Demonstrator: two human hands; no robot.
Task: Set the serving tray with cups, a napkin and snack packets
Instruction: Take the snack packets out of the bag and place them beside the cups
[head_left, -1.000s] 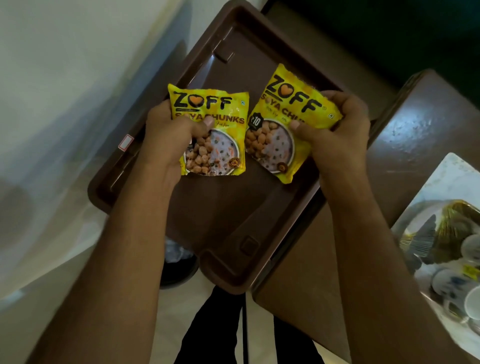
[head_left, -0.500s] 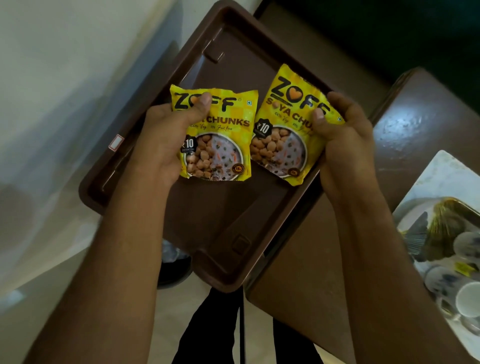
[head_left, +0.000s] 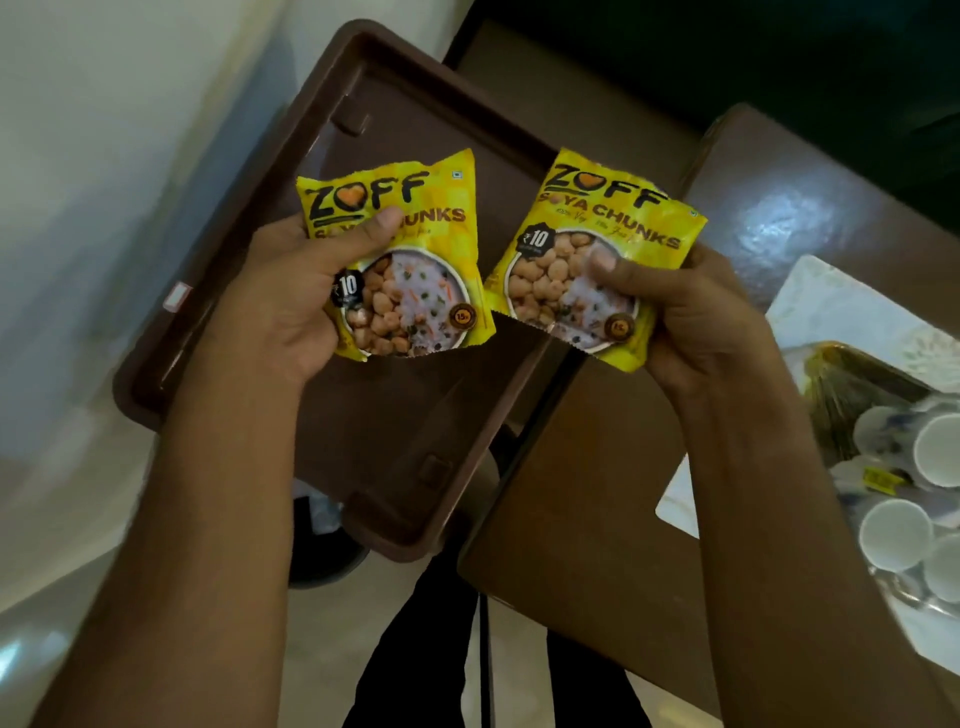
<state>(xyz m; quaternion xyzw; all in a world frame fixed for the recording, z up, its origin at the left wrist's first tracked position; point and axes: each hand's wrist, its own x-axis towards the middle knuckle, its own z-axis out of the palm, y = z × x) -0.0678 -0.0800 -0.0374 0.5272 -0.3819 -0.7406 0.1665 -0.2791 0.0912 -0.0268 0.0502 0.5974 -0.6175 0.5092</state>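
Pale wall (head_left: 104, 156) fills the left of the head view, and a brown serving tray (head_left: 322, 156) juts out past the edge of a dark brown table (head_left: 597, 493), its near corner hanging over the floor.

Furthest left of the two, the left hand (head_left: 280, 306) is curled closed on a yellow snack packet (head_left: 415, 208). Its thumb (head_left: 363, 234) lies across the printed front, just under the brand lettering, and the other fingers are hidden behind the pack, so only the thumb side of the grip shows. This left packet is held over the tray's floor, face up toward the camera and tilted slightly; whether its lower edge touches the tray cannot be told.

Just beside it, their near edges almost touching, is a second yellow packet (head_left: 597, 218) of the same kind. It sits over the tray's right rim and the table edge. The right hand (head_left: 696, 322) is closed on its lower right part, thumb (head_left: 618, 270) pressed on the picture of the bowl and the remaining fingers wrapped behind.

Right of that hand's knuckles, well apart from both packs, a white tray (head_left: 831, 306) rests on the table. On it stand several white cups (head_left: 893, 535), grouped together beside a dark golden bundle (head_left: 852, 395) that is too blurred to identify.
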